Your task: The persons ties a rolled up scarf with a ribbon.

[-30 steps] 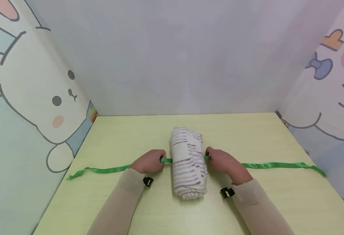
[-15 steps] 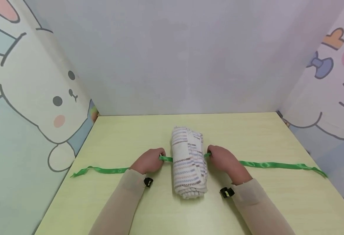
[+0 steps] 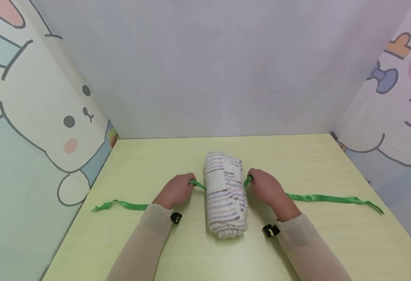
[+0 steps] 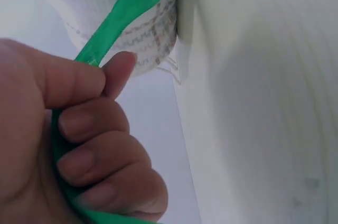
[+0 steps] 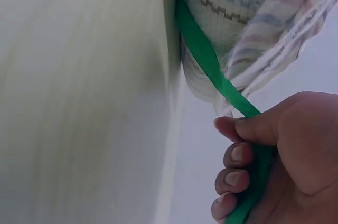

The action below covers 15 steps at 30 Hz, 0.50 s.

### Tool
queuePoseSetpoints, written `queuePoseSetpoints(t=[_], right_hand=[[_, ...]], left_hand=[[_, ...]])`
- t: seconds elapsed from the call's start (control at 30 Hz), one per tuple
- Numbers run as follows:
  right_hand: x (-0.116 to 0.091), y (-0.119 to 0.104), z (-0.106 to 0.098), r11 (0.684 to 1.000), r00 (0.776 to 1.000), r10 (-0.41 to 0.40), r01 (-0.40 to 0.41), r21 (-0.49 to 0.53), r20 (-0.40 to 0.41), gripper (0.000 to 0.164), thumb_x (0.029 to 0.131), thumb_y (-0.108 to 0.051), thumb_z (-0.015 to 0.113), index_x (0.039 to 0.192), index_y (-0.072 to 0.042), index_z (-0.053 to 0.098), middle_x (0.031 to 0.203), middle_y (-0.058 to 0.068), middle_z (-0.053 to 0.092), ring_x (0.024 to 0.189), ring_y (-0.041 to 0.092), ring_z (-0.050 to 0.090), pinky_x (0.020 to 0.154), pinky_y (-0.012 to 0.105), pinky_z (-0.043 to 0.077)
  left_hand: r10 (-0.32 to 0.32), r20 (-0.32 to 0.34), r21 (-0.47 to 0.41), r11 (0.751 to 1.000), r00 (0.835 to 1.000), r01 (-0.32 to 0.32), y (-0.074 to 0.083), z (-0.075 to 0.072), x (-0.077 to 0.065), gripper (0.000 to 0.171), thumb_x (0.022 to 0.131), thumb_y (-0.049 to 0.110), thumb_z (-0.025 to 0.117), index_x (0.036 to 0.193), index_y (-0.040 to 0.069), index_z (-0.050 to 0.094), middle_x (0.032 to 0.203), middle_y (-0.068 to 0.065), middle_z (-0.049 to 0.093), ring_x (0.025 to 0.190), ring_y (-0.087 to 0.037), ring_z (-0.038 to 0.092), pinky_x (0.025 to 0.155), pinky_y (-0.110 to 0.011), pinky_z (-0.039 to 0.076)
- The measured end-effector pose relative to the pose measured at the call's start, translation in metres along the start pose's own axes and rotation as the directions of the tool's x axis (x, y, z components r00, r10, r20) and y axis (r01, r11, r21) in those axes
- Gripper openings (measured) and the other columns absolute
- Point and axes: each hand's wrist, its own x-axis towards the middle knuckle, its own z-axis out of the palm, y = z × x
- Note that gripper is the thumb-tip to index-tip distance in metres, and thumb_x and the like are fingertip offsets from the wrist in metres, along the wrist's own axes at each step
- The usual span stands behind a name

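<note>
- Nearest of all, two beige sleeves (image 3: 312, 248) reach in from the bottom edge, angling towards each other across the counter (image 3: 195, 261).
- At the inner side of each cuff sits a small black device (image 3: 271, 230).
- Now the left hand (image 3: 176, 190), just left of the bundle: fingers curled, grip firmly round the green ribbon (image 3: 326, 198). The left wrist view has the ribbon pinched at the thumb and running down through the curled fingers.
- Over on the other side, the right hand (image 3: 268, 191) mirrors it. Here too the grip is holding the ribbon, thumb against forefinger, the length passing along the palm.
- And the ribbon itself! From each hand it slants down to the roll's underside and goes out of sight there; outward, its two loose tails lie rippling across the counter, well out to left and right.
- Between the hands, mid-counter, lies the rolled cloth (image 3: 223, 199), lengthwise, its near end closer than either hand and its far end beyond them. White weave, rows of blue, brown and pinkish pattern, and pale threads (image 4: 173, 70) trailing at one end.
- Beyond the counter's far edge, a plain greyish wall (image 3: 223, 70), flanked by a cartoon rabbit (image 3: 47, 128) on the left and pastel cartoon shapes (image 3: 384, 80) on the right.
</note>
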Motion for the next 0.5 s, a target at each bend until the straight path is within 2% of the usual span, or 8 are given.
queuePoseSetpoints(t=[0.13, 0.27, 0.5], right_hand=[[0.0007, -0.0022, -0.0038, 1.0, 1.0, -0.015, 0.015, -0.001, -0.028, 0.015, 0.103, -0.004, 0.05, 0.107, -0.004, 0.064, 0.095, 0.006, 0.065, 0.08, 0.021, 0.058, 0.071, 0.04, 0.051], [0.0002, -0.0039, -0.0055, 1.0, 0.999, -0.017, 0.017, 0.0, -0.048, 0.015, 0.104, -0.005, 0.049, 0.106, -0.005, 0.064, 0.094, 0.006, 0.064, 0.078, 0.021, 0.057, 0.069, 0.039, 0.051], [-0.0028, -0.0083, -0.0038, 0.997, 0.998, -0.006, 0.011, 0.073, -0.068, 0.018, 0.107, -0.011, 0.046, 0.112, -0.003, 0.062, 0.099, 0.008, 0.064, 0.078, 0.021, 0.055, 0.068, 0.039, 0.049]], left_hand=[[0.008, -0.026, 0.058, 0.998, 1.0, -0.006, 0.0003, 0.0019, 0.0006, 0.008, 0.104, 0.016, 0.06, 0.102, 0.015, 0.068, 0.092, 0.003, 0.066, 0.084, -0.015, 0.059, 0.08, -0.038, 0.052], [-0.021, -0.067, 0.071, 0.997, 0.997, 0.026, 0.0016, 0.0021, -0.0006, 0.005, 0.101, 0.018, 0.065, 0.103, 0.015, 0.069, 0.096, 0.002, 0.068, 0.085, -0.015, 0.061, 0.078, -0.039, 0.053], [-0.024, -0.127, 0.04, 0.999, 0.992, 0.029, 0.0094, 0.0017, -0.0003, 0.012, 0.103, 0.016, 0.059, 0.106, 0.011, 0.07, 0.098, 0.001, 0.07, 0.081, -0.015, 0.061, 0.075, -0.038, 0.053]])
